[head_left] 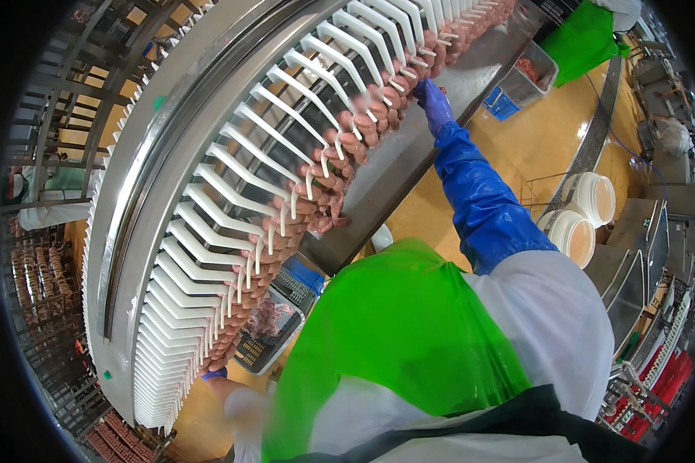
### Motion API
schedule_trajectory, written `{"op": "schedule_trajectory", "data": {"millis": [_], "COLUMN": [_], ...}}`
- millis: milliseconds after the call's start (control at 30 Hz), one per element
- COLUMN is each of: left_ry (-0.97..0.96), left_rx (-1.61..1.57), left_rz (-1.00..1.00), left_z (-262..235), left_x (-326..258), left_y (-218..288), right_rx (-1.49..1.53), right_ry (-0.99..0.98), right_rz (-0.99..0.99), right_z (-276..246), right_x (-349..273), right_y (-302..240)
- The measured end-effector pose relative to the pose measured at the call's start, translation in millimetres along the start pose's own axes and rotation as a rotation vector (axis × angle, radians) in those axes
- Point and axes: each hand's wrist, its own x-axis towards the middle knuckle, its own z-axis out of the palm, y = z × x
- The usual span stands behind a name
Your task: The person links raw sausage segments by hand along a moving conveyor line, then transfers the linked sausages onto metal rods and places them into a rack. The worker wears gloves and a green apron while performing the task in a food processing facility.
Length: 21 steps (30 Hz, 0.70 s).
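Note:
Strings of linked pink sausages [289,225] hang from the white angled hooks [224,224] along the outer edge of a curved steel rack. My right hand [438,108], in a purple glove below a blue sleeve cover, reaches to the upper part of the row. Its fingers look curled against the sausages and are partly hidden by them. At the lower end of the row, what appears to be my left hand [215,374] shows a small bit of purple glove under the links. Its fingers are hidden.
A steel table [378,189] runs under the row. Below it stand a grey crate [270,339] with meat scraps and a blue bin [305,274]. Another grey tub [534,73] stands far right by a person in a green apron [592,42]. White buckets [570,238] stand to my right.

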Motion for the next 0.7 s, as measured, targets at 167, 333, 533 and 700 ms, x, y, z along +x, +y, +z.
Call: {"op": "schedule_trajectory", "data": {"millis": [167, 333, 533, 700], "left_ry": [-0.05, -0.149, -0.343, -0.172], "left_rx": [0.279, 1.056, 0.048, -0.074], "left_rz": [0.073, 0.319, -0.067, -0.127], "left_z": [-58.9, -97.0, -81.8, -49.3], "left_x": [16.2, 32.2, 24.8, 18.6], "left_y": [13.0, 39.7, 36.6, 28.9], "right_rx": [-0.395, 0.126, 0.283, 0.787], "right_ry": [0.043, -0.179, -0.463, -0.51], "right_rz": [-0.061, 0.352, -0.013, 0.231], "right_z": [6.4, 23.0, 24.6, 17.7], "right_x": [-1.1, -12.8, -37.4, -38.8], "right_y": [-14.6, -47.1, -69.3, -57.2]}}
